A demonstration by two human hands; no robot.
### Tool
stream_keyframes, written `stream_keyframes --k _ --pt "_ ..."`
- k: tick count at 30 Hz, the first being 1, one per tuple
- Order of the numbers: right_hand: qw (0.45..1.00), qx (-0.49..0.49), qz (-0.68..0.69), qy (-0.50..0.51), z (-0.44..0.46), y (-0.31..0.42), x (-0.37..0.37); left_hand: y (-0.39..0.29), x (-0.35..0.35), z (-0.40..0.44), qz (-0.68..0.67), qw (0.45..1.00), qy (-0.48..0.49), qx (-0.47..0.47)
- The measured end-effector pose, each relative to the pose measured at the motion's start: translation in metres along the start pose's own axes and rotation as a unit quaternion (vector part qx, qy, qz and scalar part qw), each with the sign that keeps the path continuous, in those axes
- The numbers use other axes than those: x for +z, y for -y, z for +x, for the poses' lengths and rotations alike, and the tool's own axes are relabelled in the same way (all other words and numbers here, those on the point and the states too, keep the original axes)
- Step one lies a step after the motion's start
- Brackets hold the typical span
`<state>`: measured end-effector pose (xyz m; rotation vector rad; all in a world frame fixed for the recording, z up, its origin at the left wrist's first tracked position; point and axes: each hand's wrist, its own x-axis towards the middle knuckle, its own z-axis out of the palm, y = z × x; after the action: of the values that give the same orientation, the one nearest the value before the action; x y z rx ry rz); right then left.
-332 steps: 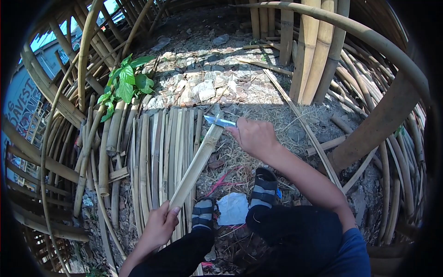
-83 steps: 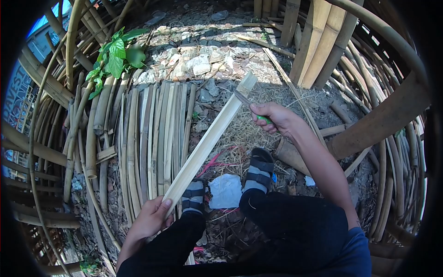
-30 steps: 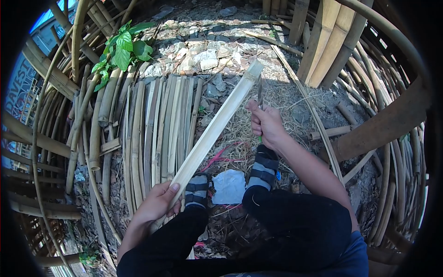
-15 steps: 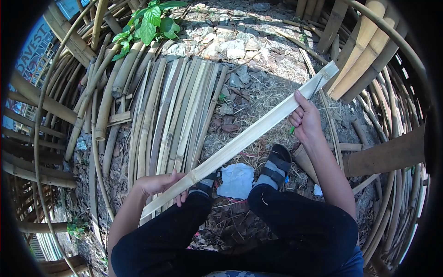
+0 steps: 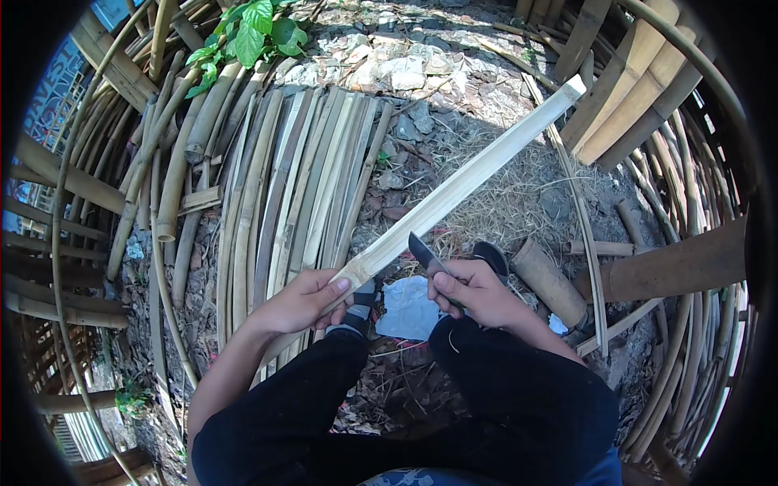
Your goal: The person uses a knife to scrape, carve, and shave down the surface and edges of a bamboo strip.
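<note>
A long pale split bamboo strip (image 5: 474, 182) slants from beside my left thigh up to the far right. My left hand (image 5: 304, 301) is closed around its lower part, thumb on top. In my right hand (image 5: 470, 292) is a knife (image 5: 427, 255), its dark blade pointing up and to the left, close to the strip's near edge. I cannot tell whether the blade touches the strip. The fingers wrap the knife's handle and mostly hide it. Both hands are above my knees.
A row of split bamboo strips (image 5: 304, 186) lies on the ground at left. Bamboo poles (image 5: 624, 89) lean at the far right. A short bamboo piece (image 5: 549, 282) lies beside my right foot; a whitish sheet (image 5: 408, 309) lies between my feet. A leafy plant (image 5: 255, 36) grows at upper left.
My right hand has left the strip's far end and come down toward my knees with the knife. My left hand now grips the strip more closely, slightly farther up.
</note>
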<state>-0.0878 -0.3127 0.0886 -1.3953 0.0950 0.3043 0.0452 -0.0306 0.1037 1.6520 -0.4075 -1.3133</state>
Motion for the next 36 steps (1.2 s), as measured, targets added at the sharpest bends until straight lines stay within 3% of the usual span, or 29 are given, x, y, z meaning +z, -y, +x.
stream_keyframes --k 1,3,5,6,8,10,16,18,22,25,27,28,30,32,36 --pt "1.0 -0.004 -0.021 -0.002 0.005 0.0 0.0 -0.003 0.001 0.006 0.009 1.0 -0.017 0.009" --pt "0.992 -0.043 0.058 -0.1 0.006 0.002 -0.012 -0.005 0.004 0.01 0.032 0.995 -0.093 0.001" --pt "0.969 -0.109 -0.06 -0.214 -0.009 0.006 -0.03 0.0 0.005 0.012 0.045 0.99 -0.13 0.016" --pt "0.962 -0.096 -0.07 -0.247 -0.031 0.019 -0.032 0.006 0.003 0.015 0.044 0.988 -0.144 0.025" --pt "0.959 -0.066 -0.052 -0.271 -0.083 0.033 -0.035 0.022 0.003 0.018 0.026 0.981 -0.186 0.047" --pt "0.928 -0.107 -0.17 -0.314 -0.121 0.044 -0.028 0.021 0.006 0.016 0.017 0.978 -0.204 0.037" --pt "0.908 -0.126 -0.102 -0.386 -0.219 0.048 0.018 0.01 0.003 0.003 0.034 0.982 -0.177 0.054" --pt "0.911 -0.166 0.004 -0.377 -0.244 0.046 0.044 0.008 0.0 0.002 0.051 0.98 -0.183 0.053" --pt "0.871 -0.209 -0.097 -0.435 -0.27 0.044 0.109 0.007 0.009 -0.004 0.045 0.979 -0.189 0.069" --pt "0.844 -0.193 -0.182 -0.466 -0.29 0.031 0.131 0.007 0.016 -0.009 0.035 0.98 -0.177 0.083" --pt "0.849 -0.054 -0.207 -0.483 -0.306 0.023 0.146 0.008 0.015 -0.011 0.031 0.983 -0.157 0.089" --pt "0.853 -0.056 -0.207 -0.476 -0.314 0.015 0.153 0.008 0.017 -0.014 0.029 0.982 -0.165 0.088" --pt "0.844 0.035 -0.212 -0.491 -0.327 -0.006 0.161 0.003 0.021 -0.016 0.05 0.981 -0.161 0.095" --pt "0.838 0.028 -0.239 -0.489 -0.335 -0.026 0.164 0.002 0.024 -0.017 0.052 0.98 -0.17 0.093" --pt "0.823 0.035 -0.137 -0.55 -0.34 -0.048 0.164 0.0 0.026 -0.017 0.057 0.981 -0.162 0.093"
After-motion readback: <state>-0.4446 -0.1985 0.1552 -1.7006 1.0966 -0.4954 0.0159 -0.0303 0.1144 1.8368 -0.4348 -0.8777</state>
